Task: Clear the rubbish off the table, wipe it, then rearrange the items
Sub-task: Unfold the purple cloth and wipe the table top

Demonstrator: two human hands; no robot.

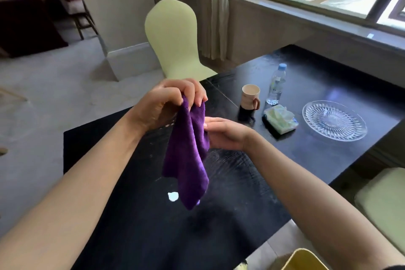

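Black table (241, 193): glossy, faintly streaked; its near edge and right corner run out of view, and my forearms cover part of the near surface. Pale green chair (173, 35) at the far side, smooth moulded back, its seat partly behind the table edge; a second green seat at the right is cut off by the frame. A yellow rim at the bottom edge is too cropped for me to identify. Purple cloth (188, 151): soft, fleecy, hanging in loose folds above the table centre, touching nothing below. My left hand (168, 103) pinches its top corner, fingers curled closed on the fabric. My right hand (223, 133) sits against the cloth's right edge; the fingertips vanish behind the fabric, so I cannot tell whether they grip it. Far right: clear cut-glass plate (334, 120), round and ribbed. Beside it a crumpled pale green tissue pack (280, 120). Behind that, a clear plastic water bottle (277, 83) with blue cap, upright. Left of it, a cream mug (249, 98), brown handle. A small white spot on the table near the cloth's lower tip may be glare or a scrap; unclear.
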